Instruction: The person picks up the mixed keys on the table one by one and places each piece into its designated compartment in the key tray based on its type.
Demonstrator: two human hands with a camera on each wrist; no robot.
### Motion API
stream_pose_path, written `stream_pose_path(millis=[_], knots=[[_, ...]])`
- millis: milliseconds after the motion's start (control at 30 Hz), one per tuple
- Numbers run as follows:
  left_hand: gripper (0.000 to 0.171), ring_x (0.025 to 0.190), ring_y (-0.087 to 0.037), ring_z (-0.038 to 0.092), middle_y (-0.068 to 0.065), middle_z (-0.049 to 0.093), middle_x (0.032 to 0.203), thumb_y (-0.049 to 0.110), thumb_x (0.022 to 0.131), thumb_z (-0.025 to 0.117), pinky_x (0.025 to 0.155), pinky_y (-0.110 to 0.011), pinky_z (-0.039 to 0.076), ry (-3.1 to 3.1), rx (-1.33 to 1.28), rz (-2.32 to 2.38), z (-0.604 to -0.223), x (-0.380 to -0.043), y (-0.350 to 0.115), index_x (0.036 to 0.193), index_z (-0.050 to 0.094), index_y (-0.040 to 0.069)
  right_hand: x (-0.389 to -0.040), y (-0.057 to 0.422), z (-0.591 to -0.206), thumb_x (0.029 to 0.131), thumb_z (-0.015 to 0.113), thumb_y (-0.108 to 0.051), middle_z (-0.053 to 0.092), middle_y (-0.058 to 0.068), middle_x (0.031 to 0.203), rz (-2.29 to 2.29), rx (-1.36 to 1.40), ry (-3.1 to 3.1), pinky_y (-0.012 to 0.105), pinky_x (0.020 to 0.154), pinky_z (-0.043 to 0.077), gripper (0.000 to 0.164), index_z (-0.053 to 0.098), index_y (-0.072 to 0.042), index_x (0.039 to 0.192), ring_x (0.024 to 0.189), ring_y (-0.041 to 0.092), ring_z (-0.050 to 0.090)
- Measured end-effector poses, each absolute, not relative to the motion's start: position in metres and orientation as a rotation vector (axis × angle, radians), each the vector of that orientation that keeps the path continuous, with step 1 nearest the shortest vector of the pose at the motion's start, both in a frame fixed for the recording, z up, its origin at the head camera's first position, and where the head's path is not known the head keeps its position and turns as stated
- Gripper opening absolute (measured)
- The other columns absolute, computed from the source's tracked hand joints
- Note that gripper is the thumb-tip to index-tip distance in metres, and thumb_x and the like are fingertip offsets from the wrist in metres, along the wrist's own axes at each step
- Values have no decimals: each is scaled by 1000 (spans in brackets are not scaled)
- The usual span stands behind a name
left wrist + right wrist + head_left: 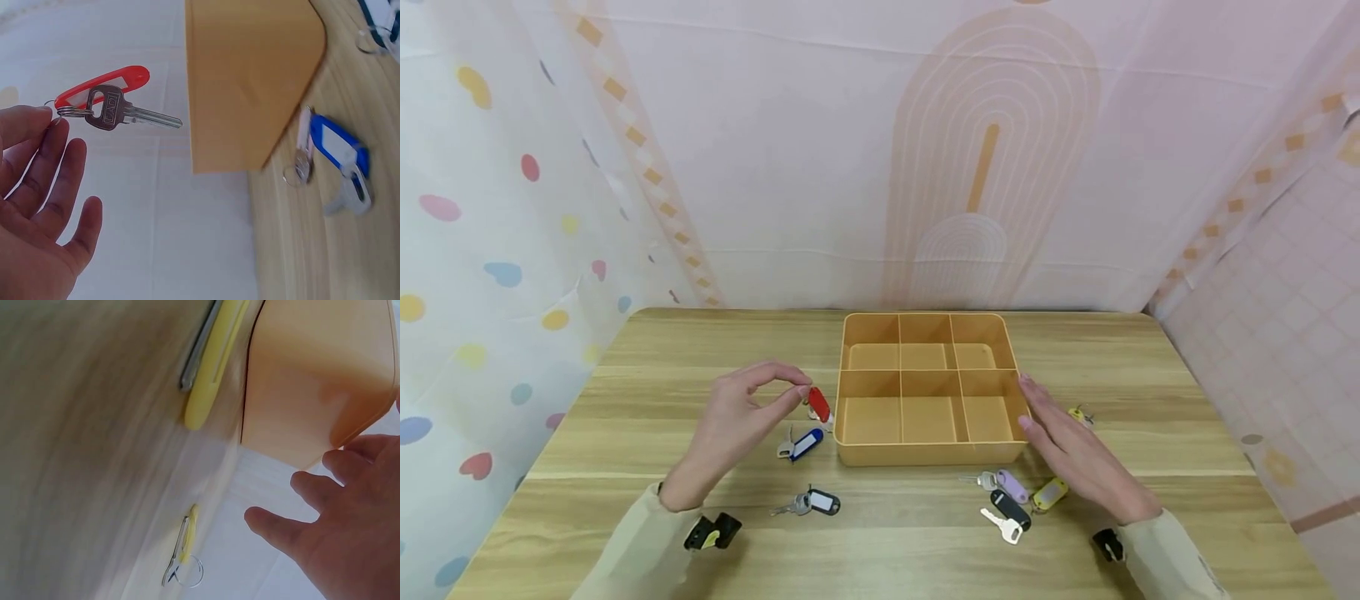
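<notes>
My left hand [733,425] pinches the ring of a red key tag [819,405] between thumb and fingertip. In the left wrist view a silver key [107,111] hangs beside that tag, raised above the table. Just right of it stands an orange-tan box [932,454] with several compartments and a bare inside. My right hand [1071,446] rests its fingers, nearly straight, along the box's right side. Below the left hand lies a blue key tag [806,445] with its key; a pale pink tag [304,134] lies beside it.
Nearer me, a black key tag [823,501] with a key lies left. A purple tag [1012,486], another black tag [1009,506] and a yellow tag [1050,493] cluster in front of the right hand. Another yellow tag [1077,413] lies beyond it. A patterned curtain [775,167] backs the table.
</notes>
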State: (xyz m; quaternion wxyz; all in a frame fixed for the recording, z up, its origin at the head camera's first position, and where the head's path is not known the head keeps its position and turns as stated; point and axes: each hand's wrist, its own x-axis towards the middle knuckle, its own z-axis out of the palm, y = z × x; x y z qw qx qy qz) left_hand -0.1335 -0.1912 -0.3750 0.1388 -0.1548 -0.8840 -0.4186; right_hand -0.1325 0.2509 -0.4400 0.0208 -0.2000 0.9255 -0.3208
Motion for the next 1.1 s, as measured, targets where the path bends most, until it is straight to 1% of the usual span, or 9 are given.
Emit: stream_pose_path(millis=[167,267,433,600,733,900,1100], knots=[[13,103,-18,71,5,77,103,6,93,76,94,-43,54,-2531,-473,-1246,-372,-137,-182,98,80,18,-137,248,-441,114,35,-36,11,6,173,-992,-626,2881,67,120,21,61,15,-16,168,156,41,18],[13,103,-18,71,4,77,103,5,93,76,95,-44,54,-2515,-485,-1265,-371,-141,-177,98,80,16,-138,248,-441,114,35,-36,11,6,173,-969,-637,2893,65,121,21,61,16,-12,167,156,41,17],[11,100,-19,70,3,77,103,6,94,75,93,-44,51,-2522,-458,-1320,-367,-150,-170,100,79,14,-137,247,-442,114,36,-36,11,7,173,-939,-648,2908,64,121,21,61,16,-11,167,156,40,18],[9,102,-21,70,0,78,103,9,96,74,99,-49,49,-2533,-436,-1390,-363,-161,-163,102,79,12,-138,246,-443,114,36,-36,13,11,172,-928,-651,2911,65,121,22,62,16,-9,166,155,41,18],[8,104,-21,69,1,77,104,13,96,74,96,-46,49,-2539,-421,-1408,-360,-170,-158,103,79,13,-138,245,-442,114,36,-36,14,13,172,-923,-654,2910,64,121,22,62,17,-8,166,155,42,19],[8,107,-22,68,-1,76,106,14,97,73,97,-45,49,-2526,-435,-1433,-360,-185,-150,104,78,13,-137,244,-441,114,36,-37,12,8,172,-934,-640,2902,63,122,21,63,16,-9,166,156,40,19],[8,103,-22,68,-2,77,103,14,97,73,94,-43,51,-2525,-460,-1433,-367,-202,-142,103,78,11,-137,244,-442,114,36,-38,12,7,172,-937,-637,2899,64,122,21,63,17,-9,166,155,41,19]])
